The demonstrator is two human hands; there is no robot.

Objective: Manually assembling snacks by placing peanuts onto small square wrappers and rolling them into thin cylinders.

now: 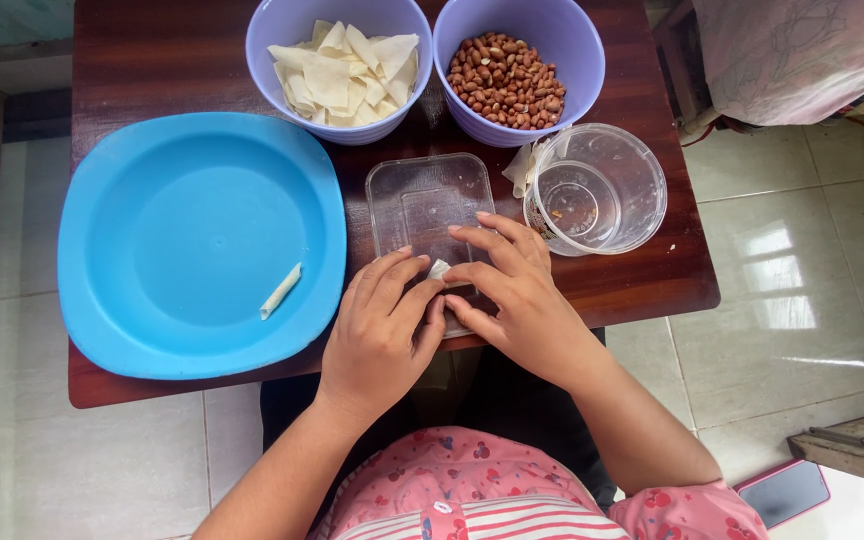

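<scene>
My left hand (380,330) and my right hand (512,290) meet over the near end of a clear plastic lid (422,195) on a dark wooden table (152,60). Both hands pinch a small pale pastry wrapper (438,268) between their fingertips; most of it is hidden by the fingers. One rolled pastry (281,290) lies on the big blue plate (182,240) to the left. Behind the lid stand a purple bowl of pastry sheets (337,70) and a purple bowl of peanuts (507,80).
A clear round plastic container (597,190) sits right of the lid, with a scrap of wrapper at its left rim. The table's front edge lies just under my hands. White floor tiles surround the table; a dark phone (782,492) lies at lower right.
</scene>
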